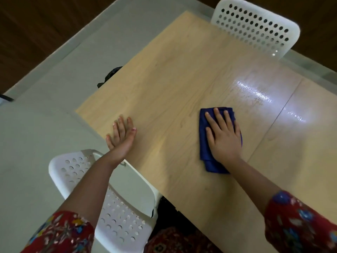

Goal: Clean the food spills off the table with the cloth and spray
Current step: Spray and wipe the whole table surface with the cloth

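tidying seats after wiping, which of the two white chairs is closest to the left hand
The chair at lower left, right beside the left hand and under its forearm; the other chair stands across the table at top right.

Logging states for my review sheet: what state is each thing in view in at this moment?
Light wooden table: glossy, wet-looking streaks on its far right part.
Left hand: open, fingers straight, at the table edge.
Right hand: open, fingers straight, pressing down.
Blue folded cloth: flat on the table, under the right hand.
Near white perforated chair: unoccupied.
Far white perforated chair: unoccupied.
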